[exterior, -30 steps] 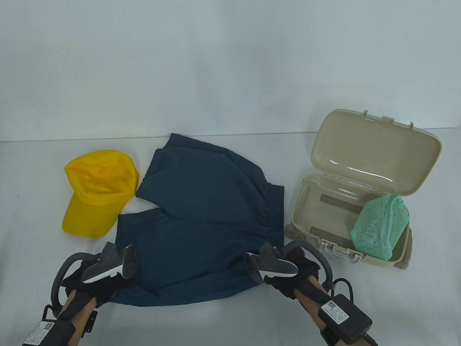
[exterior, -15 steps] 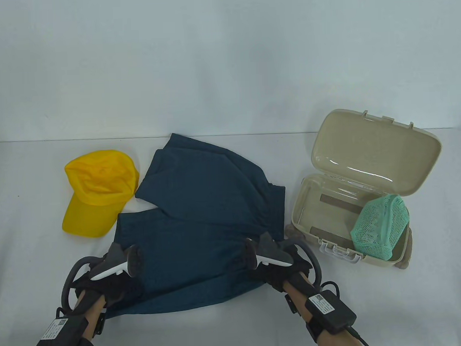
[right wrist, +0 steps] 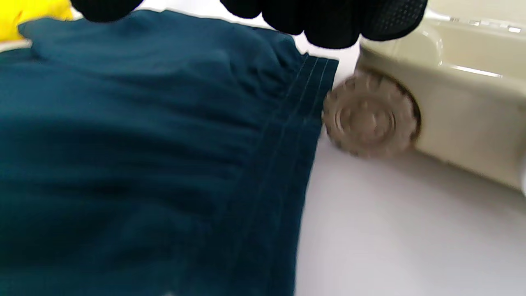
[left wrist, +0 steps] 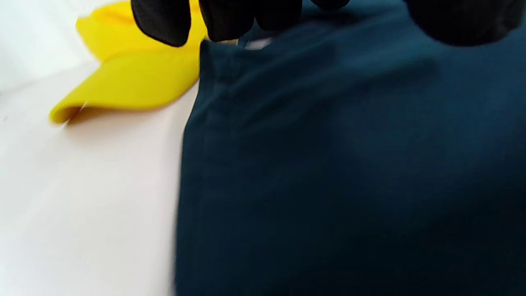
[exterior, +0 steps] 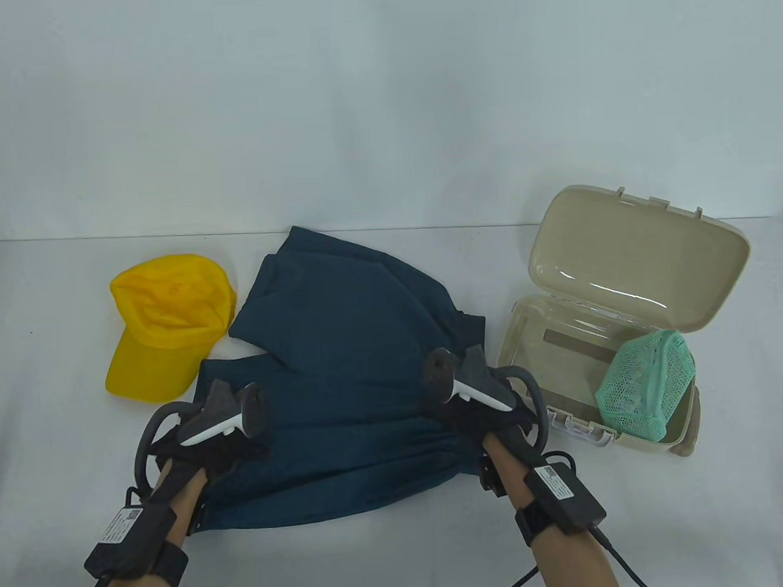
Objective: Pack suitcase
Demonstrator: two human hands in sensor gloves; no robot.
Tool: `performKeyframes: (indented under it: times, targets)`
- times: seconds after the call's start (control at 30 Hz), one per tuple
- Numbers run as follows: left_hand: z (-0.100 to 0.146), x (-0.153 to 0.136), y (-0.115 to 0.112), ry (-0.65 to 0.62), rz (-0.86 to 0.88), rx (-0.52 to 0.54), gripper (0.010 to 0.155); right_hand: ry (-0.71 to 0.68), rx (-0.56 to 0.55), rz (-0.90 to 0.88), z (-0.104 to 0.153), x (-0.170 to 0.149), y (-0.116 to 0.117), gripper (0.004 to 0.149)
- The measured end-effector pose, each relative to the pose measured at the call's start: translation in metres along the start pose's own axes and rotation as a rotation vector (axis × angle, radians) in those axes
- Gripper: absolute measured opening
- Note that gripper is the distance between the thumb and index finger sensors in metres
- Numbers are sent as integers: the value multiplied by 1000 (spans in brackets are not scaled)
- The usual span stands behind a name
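Dark blue shorts lie spread in the middle of the white table. My left hand grips the near left leg hem, which fills the left wrist view as blue cloth under my gloved fingers. My right hand grips the near end of the waistband, where the cloth bunches; its fingers hang over the stitched waistband. The beige suitcase stands open at the right, its lid raised. A green mesh item sits in its near right corner.
A yellow cap lies left of the shorts, touching their far leg, and shows in the left wrist view as the cap. A suitcase wheel sits right beside the waistband. The table's far edge runs behind the shorts.
Both hands have moved away from me over the shorts, carrying the near edge of the cloth along. The fabric now bunches and folds under the right hand.
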State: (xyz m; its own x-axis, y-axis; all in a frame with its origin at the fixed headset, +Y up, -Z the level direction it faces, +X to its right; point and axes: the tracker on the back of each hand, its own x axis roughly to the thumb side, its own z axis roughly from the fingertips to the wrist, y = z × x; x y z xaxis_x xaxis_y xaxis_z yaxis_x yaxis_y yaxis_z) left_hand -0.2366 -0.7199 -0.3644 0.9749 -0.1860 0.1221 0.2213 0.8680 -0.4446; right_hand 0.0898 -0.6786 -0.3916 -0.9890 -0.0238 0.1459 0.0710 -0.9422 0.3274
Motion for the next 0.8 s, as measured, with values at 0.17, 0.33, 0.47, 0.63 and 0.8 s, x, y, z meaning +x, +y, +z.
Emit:
performKeyframes:
  times: [0.17, 0.33, 0.47, 0.63, 0.8]
  targets:
    - [-34, 17, 35, 38, 107, 96, 89, 85, -9, -87, -32, 4, -17, 88]
    - [-62, 30, 44, 55, 145, 104, 89, 147, 62, -139, -59, 8, -10, 91]
    - [-80, 28, 46, 62, 172, 114, 90, 146, 80, -103, -71, 13, -6, 92]
    - [-98, 19, 32, 53, 247, 71, 91, 169, 99, -129, -88, 15, -2, 90]
    - [-110, 23, 24, 17, 251, 45, 91, 200, 161, -163, -106, 13, 13, 93]
